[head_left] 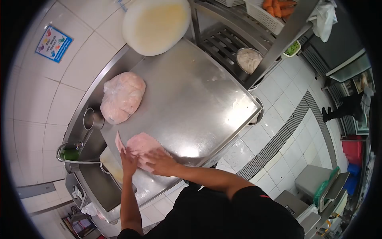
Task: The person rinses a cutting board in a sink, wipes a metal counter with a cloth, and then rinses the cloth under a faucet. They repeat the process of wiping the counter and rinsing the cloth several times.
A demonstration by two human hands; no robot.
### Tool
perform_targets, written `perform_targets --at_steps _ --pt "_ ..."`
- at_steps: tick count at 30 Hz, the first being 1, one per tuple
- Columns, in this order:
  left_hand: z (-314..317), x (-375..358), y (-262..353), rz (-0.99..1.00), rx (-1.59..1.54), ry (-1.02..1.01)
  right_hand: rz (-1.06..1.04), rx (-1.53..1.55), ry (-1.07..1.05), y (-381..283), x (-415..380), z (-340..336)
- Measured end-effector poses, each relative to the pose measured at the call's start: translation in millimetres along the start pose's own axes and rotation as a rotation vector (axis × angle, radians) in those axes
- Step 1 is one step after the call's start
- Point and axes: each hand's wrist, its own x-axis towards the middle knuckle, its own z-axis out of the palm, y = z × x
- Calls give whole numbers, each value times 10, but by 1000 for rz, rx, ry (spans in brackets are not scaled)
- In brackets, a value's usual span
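A flat pale pink piece, which looks like raw meat (144,142), lies near the front edge of the steel table (179,91). My right hand (160,162) rests on it with fingers spread. Beside it, my left hand (128,161) touches the piece's left side, close to a narrow pink strip (119,142); its fingers point away from me, and whether they pinch the meat is hard to make out. Farther back on the left sits a clear plastic bag (123,97) full of pale pink contents.
A round white board (156,26) leans at the back wall. To the left are a metal pot (93,118) and a sink (97,185). A rack at right holds a bowl (249,60) and a carrot basket (264,16). Another person (350,108) stands far right.
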Motion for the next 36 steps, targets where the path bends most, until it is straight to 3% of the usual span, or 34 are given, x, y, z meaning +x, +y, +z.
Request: perform_targets --at_steps 1,2,3,4,5,6,7,10,12,14,16,25,27,30,36 --pt "113 -93 -140 6 93 -7 -64 47 -22 -59 94 141" --pt "137 -44 -87 3 92 -2 -158 -100 -158 -67 161 191" --pt "170 22 64 -175 198 -25 -162 -100 -159 -2 238 279" --pt "220 62 195 -357 302 -58 -204 -330 4 99 265 461" --pt "326 123 278 -369 298 -74 -243 -556 160 199 214 647" --pt "462 245 365 -466 305 25 -138 -95 82 371 157 708" --pt "619 414 452 -560 310 136 -127 1 77 541 105 444" --pt "924 998 1021 -395 332 167 -115 -158 4 1027 -45 -573" --pt "1489 1377 1115 -233 96 296 9 -217 -132 1341 -198 -1082" --pt "943 1928 2106 -233 977 -210 133 -273 -135 1683 -356 -1498" --pt "1284 2340 2165 -75 179 235 211 -293 -73 1983 -442 -1835" --pt "1784 4520 3246 60 74 -3 344 -528 256 3170 -149 -2767" --pt "2001 4850 3347 105 118 -72 488 -632 354 3276 -61 -2783" --pt "2318 5091 3456 215 198 168 570 -664 371 3309 -8 -2825" --pt "2376 5169 3440 207 126 201 675 -568 362 3269 59 -2962"
